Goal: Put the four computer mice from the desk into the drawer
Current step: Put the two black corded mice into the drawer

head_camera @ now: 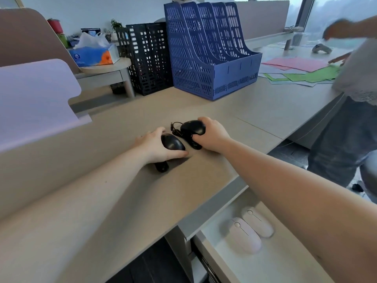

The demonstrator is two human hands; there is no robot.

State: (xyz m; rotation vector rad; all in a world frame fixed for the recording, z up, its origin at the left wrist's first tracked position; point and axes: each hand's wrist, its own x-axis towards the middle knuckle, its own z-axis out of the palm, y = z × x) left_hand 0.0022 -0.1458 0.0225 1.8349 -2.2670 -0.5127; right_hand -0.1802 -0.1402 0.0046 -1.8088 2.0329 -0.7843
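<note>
Two black computer mice lie in the middle of the beige desk (pixel 122 201). My left hand (pixel 152 147) is closed around the nearer black mouse (pixel 172 142). My right hand (pixel 213 135) grips the farther black mouse (pixel 193 126), whose bundled black cable (pixel 177 130) sticks out to its left. More black shapes show under each hand; I cannot tell what they are. Below the desk's front edge the white drawer (pixel 265 266) stands pulled out. Two white mice (pixel 244 235) (pixel 258 221) lie side by side in it, partly hidden by my right forearm.
A blue file rack (pixel 212 52) and a black file rack (pixel 149 58) stand at the back. A tissue box (pixel 93 55) sits on a small shelf at the back left. Coloured paper sheets (pixel 302 68) cover the far right, where another person (pixel 350 99) stands. A lilac panel (pixel 34 99) rises at the left.
</note>
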